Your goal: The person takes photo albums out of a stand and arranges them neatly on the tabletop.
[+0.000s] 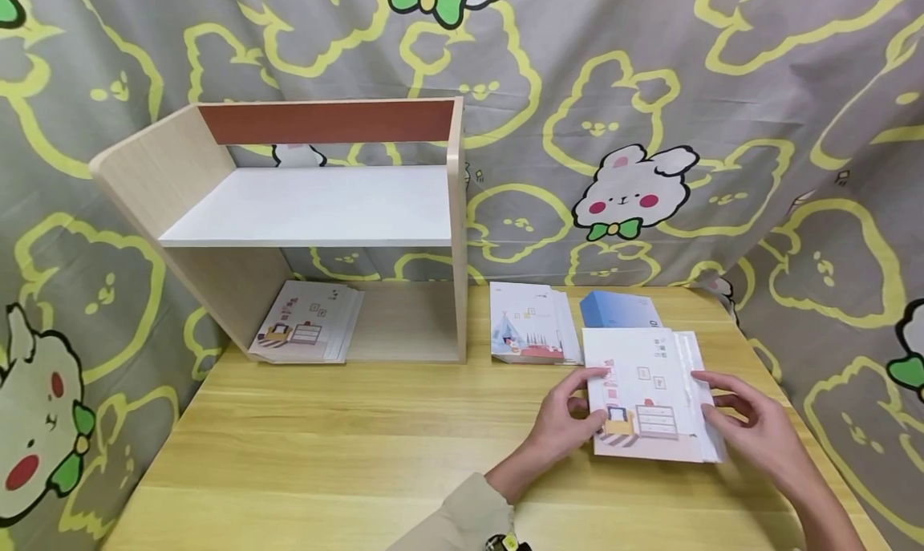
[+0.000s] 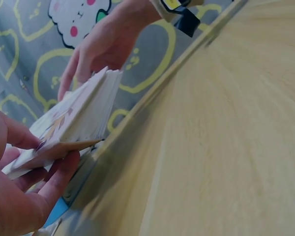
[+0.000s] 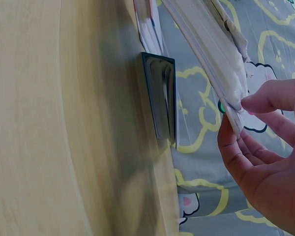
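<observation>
Both hands hold a white illustrated book (image 1: pixel 638 386) above the table's right side. Its cover shows a yellow armchair and a chest of drawers. My left hand (image 1: pixel 559 423) pinches the left edge, thumb on the cover and fingers beneath, as the left wrist view shows. At the opposite edge my right hand (image 1: pixel 758 431) grips a protruding strip of layered pages. In the right wrist view the thick page block (image 3: pixel 219 54) slants up from the right thumb and fingers. Behind the held book lies a blue box-like item (image 1: pixel 621 309), partly covered by it in the head view.
A wooden shelf unit (image 1: pixel 458 238) with a white middle board (image 1: pixel 325 206) stands at the back left. Similar books (image 1: pixel 310 322) lie in its lower left compartment. Another white pile (image 1: pixel 530 322) lies right of the shelf. Patterned curtain (image 1: pixel 520 70) surrounds the table (image 1: pixel 325 455).
</observation>
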Demonstrator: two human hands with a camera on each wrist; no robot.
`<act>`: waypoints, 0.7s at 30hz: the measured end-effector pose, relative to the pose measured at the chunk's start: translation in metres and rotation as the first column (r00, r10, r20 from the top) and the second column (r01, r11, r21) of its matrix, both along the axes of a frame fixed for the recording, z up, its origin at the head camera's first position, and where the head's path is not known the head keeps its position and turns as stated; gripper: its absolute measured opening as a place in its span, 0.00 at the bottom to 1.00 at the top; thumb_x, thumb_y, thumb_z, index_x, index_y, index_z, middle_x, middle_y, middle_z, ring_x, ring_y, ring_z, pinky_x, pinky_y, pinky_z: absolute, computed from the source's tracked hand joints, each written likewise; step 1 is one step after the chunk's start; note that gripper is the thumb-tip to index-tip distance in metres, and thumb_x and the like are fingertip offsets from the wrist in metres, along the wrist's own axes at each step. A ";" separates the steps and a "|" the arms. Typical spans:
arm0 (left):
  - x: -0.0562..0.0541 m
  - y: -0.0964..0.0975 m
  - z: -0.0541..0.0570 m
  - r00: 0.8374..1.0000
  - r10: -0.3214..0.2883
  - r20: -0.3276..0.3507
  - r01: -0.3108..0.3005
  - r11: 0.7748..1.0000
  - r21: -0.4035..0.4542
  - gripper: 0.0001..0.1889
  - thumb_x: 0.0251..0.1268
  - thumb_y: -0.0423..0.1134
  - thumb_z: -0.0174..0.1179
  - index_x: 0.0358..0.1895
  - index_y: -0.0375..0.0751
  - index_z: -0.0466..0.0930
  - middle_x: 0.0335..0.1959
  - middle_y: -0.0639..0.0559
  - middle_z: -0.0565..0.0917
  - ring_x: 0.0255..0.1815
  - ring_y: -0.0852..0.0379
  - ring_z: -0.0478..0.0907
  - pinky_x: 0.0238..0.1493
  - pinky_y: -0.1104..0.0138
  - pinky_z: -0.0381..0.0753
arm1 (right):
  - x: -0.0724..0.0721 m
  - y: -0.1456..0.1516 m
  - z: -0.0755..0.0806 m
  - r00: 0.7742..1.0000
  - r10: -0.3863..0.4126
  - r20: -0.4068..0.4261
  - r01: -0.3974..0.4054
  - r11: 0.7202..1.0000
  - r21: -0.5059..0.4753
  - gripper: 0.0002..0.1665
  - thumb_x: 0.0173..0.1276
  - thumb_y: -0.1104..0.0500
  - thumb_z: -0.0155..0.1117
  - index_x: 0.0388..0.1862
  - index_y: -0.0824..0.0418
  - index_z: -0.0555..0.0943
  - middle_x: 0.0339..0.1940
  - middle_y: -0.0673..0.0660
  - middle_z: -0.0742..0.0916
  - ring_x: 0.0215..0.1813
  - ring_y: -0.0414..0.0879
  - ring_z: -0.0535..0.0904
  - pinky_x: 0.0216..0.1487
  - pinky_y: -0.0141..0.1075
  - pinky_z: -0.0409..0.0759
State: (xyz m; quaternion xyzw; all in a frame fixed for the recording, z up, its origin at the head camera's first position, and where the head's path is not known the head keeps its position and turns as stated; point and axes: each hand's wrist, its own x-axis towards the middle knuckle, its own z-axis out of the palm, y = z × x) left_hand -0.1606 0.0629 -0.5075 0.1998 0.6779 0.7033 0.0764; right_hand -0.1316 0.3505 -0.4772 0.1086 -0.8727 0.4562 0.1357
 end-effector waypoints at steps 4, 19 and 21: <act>0.002 0.004 -0.001 0.999 0.007 0.037 -0.008 1.000 0.006 0.30 0.65 0.23 0.63 0.68 0.50 0.77 0.56 0.52 0.80 0.38 0.65 0.82 0.39 0.75 0.82 | 0.001 0.003 0.000 1.000 -0.011 0.011 0.011 0.999 0.038 0.26 0.65 0.73 0.70 0.63 0.64 0.82 0.58 0.37 0.81 0.47 0.28 0.80 0.43 0.19 0.76; 0.013 0.018 -0.006 0.994 0.034 0.106 -0.031 0.999 -0.032 0.30 0.62 0.22 0.66 0.66 0.51 0.79 0.53 0.55 0.80 0.37 0.65 0.81 0.37 0.75 0.81 | 0.004 0.020 -0.010 0.999 0.014 0.031 -0.015 0.998 0.053 0.25 0.64 0.74 0.70 0.60 0.68 0.82 0.55 0.29 0.82 0.44 0.27 0.82 0.41 0.18 0.76; 0.014 0.019 -0.007 0.994 0.024 0.106 -0.021 0.999 -0.034 0.30 0.62 0.22 0.66 0.66 0.50 0.78 0.53 0.55 0.80 0.38 0.65 0.82 0.37 0.75 0.81 | 0.004 0.023 -0.012 0.999 0.021 0.025 -0.023 0.998 0.055 0.25 0.63 0.75 0.70 0.60 0.68 0.82 0.54 0.29 0.82 0.44 0.28 0.82 0.42 0.18 0.76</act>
